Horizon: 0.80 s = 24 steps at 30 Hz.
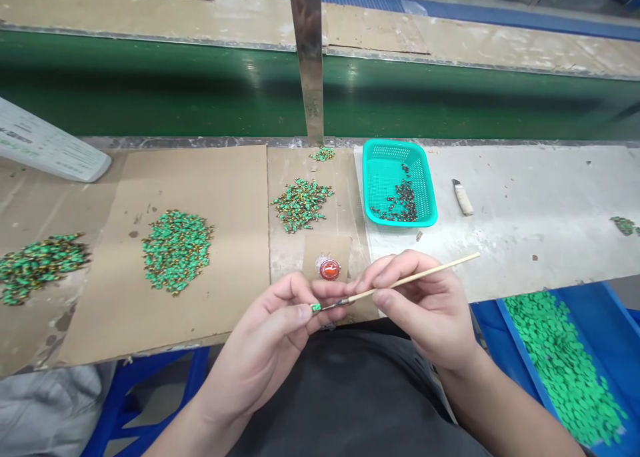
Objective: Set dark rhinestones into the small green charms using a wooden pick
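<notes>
My left hand [280,333] pinches a small green piece [315,307] between thumb and forefinger; its exact kind is too small to tell. In my right hand [425,303] is a thin paintbrush [425,273] with a pale wooden handle, held like a pen. Its dark tip meets the green piece or lies right beside it. Just beyond my fingers sits a small round dish of red paint [330,269] on a scrap of cardboard. Farther off lies a pile of small green pieces with dark and golden parts [301,205].
A turquoise basket [371,197] holds small dark pieces. More green piles [177,250] lie leftward on cardboard. A pale-handled scraper [463,198] is at right. Blue bins with green pieces [560,363] stand low right. A metal post [309,63] rises before the green conveyor [175,87].
</notes>
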Available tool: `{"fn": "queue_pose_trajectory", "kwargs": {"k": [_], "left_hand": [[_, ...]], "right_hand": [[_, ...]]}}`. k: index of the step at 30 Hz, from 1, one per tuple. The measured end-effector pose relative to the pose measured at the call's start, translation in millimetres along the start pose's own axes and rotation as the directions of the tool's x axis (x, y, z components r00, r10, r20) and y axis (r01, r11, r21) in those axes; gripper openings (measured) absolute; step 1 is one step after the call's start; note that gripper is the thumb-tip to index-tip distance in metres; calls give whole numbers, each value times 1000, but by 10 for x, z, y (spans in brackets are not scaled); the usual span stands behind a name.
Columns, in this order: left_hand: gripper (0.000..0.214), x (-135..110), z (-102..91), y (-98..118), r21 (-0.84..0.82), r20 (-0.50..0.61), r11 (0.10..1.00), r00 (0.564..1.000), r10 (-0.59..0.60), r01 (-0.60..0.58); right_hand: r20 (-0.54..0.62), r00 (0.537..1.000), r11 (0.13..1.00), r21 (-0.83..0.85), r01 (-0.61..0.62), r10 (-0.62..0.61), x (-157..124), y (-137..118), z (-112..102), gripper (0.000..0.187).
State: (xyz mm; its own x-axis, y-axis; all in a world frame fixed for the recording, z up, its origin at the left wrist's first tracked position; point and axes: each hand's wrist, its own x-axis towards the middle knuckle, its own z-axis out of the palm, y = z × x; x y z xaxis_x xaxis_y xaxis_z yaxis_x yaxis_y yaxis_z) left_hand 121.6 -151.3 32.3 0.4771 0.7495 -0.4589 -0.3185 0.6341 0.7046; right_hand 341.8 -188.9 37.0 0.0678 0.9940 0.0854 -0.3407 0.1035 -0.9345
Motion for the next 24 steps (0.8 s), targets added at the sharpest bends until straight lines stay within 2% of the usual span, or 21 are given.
{"fn": "queue_pose_trajectory", "kwargs": {"k": [8, 16, 24], "left_hand": [[29, -7, -23, -28, -34, 33, 999, 999, 12, -11], [19, -16, -40, -46, -98, 128, 994, 990, 59, -46], [15, -33, -29, -40, -93, 131, 993, 988, 84, -72]], "right_hand": [[16, 1000, 1000, -26, -6, 6, -9, 30, -11, 12], [89, 992, 991, -94, 95, -86, -20, 15, -27, 24], [147, 979, 954, -244, 176, -143, -28, -70, -16, 23]]}}
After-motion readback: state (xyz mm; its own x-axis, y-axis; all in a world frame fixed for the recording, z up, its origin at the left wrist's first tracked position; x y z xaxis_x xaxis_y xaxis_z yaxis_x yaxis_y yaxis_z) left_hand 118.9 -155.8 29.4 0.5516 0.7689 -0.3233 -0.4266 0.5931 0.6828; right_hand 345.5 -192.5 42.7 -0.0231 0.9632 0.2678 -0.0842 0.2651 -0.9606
